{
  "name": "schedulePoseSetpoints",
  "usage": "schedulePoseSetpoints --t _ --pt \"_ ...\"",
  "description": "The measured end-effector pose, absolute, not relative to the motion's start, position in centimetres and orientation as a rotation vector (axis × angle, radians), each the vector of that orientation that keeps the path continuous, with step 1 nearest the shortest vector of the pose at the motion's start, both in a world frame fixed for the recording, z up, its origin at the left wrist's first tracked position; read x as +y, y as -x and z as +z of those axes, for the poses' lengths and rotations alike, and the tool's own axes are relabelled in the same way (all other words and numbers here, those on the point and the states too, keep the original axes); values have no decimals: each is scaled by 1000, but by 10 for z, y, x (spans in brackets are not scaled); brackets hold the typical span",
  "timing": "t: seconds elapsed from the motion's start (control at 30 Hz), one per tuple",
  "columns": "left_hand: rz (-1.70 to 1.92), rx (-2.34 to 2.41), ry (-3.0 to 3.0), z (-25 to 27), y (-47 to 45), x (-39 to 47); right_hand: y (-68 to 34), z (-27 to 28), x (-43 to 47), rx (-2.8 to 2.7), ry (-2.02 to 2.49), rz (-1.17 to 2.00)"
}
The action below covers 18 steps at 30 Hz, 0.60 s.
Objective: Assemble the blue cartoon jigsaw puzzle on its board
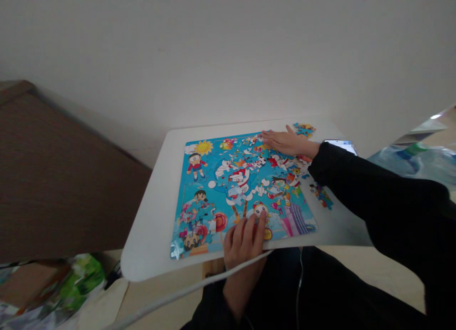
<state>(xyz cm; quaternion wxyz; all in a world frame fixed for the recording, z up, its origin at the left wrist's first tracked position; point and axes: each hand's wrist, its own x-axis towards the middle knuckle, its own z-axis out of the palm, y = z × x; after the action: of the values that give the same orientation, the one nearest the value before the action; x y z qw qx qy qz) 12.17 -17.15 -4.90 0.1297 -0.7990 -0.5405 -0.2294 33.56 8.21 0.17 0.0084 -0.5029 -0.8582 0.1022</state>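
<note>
A jigsaw puzzle [210,178] with a blue cartoon picture lies on the white table, with several loose pieces scattered over it. My left hand [245,237] rests at its near edge, fingers slightly bent and apart on the picture, with nothing visible in them. Flat across the far right corner lies my right hand [287,142], its fingers stretched out to the left and thumb raised. Whatever is under the right palm is hidden. Loose puzzle pieces [323,197] sit right of the board, below my right sleeve, and more pieces [304,129] lie beyond that hand.
The white table [151,225] stands against a pale wall. A lit phone [340,146] lies behind my right forearm. Clear plastic [409,161] is at the right. A brown cabinet [64,178] stands left, with bags [81,280] below. A white cable [199,285] crosses in front.
</note>
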Motion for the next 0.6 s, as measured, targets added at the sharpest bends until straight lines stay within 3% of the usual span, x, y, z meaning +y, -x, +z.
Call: schedulePoseSetpoints --t 0.33,0.6 --pt "-663 -1556 2338 -46 -121 -172 -304 15 95 -2730 1329 104" --pt "-665 -1557 2335 -49 -121 -173 -285 17 93 -2680 1447 22"
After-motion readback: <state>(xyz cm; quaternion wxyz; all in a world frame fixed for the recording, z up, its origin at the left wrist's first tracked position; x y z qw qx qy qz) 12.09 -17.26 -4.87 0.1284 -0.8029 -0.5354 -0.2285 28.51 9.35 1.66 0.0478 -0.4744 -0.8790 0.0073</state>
